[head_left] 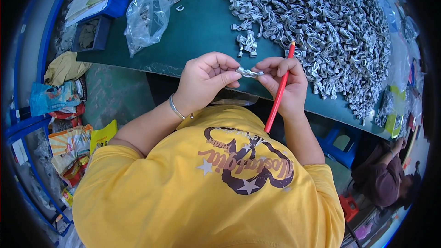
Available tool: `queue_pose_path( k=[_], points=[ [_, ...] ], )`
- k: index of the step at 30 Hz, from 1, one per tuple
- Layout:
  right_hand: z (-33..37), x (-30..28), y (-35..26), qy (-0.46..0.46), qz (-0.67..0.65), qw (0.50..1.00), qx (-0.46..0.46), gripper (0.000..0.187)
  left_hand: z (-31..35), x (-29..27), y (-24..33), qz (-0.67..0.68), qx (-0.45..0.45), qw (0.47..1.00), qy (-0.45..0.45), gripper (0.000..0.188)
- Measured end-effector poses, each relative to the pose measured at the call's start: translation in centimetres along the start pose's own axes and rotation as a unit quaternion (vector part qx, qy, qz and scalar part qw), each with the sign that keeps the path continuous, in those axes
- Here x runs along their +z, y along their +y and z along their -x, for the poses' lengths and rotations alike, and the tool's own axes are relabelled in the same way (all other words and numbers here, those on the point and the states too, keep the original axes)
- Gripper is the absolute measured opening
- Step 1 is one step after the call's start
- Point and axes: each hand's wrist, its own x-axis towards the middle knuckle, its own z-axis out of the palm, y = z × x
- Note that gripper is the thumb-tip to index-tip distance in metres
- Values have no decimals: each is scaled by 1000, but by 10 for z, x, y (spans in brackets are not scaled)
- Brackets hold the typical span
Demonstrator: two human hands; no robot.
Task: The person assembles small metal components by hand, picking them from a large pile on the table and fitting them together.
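Note:
Between my two hands, just off the table's near edge, a small silvery twisted metal part (248,72) is held up. My left hand (210,77) pinches its left end between thumb and fingertips. My right hand (289,82) grips the other end with thumb and forefinger. A red pencil (279,95) is tucked between the fingers of that same hand, its tip pointing up and away. Beyond my hands lies a small cluster of similar metal parts (247,44), beside a large heap of them (317,27).
The green table (197,32) bears clear plastic bags (147,23) at the left, near a dark blue bin (89,34). Colourful packages (69,142) are stacked at the left beside a blue rack (23,131). Another person (379,179) is at the right, near a blue stool (337,144).

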Motion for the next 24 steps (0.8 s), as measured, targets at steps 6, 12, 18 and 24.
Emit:
queue_pose_path(
  k=[6,12,18,24],
  points=[
    [4,-2,8,22,-46,998,34,30,0,2,0,-256,268,928,-34,15],
    [4,9,0,53,165,968,-182,37,3,7,-1,-21,23,999,-34,17],
    [-3,21,-7,-63,264,928,-255,34,-2,0,-6,250,-167,950,-86,25],
    [-42,5,15,23,549,815,-185,27,-3,-7,-10,267,-175,948,-13,17]
  ],
)
